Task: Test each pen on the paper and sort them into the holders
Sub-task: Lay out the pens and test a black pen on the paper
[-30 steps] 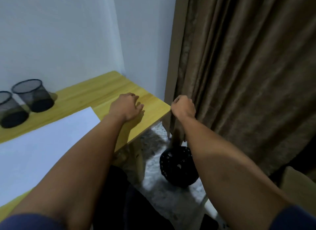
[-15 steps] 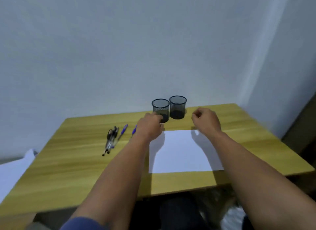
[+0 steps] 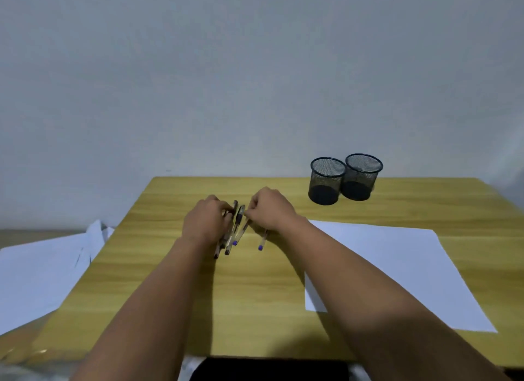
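Both hands are hovering over the cluster of pens (image 3: pixel 231 233) lying on the wooden tabletop (image 3: pixel 255 295). The left hand (image 3: pixel 205 222) is curled over the bundle, its fingers touching the dark-gripped pens, though whether it is actually pinching one I cannot tell. The right hand (image 3: pixel 270 210) is loosely fisted just beside them, fingertips seeming to be nipping the upper end of a pen. One purple-capped pen (image 3: pixel 262 241) is lying a little apart, partly under the right wrist.

The sheet of paper (image 3: pixel 397 267) is waiting blank to the right, and the two mesh holders (image 3: pixel 344 179) are standing empty side by side near the wall.

To do this well, the move is probably to separate a single pen cleanly: hold the rest still with the left hand, lift just one with the right, uncap it, and carry it over to the paper.
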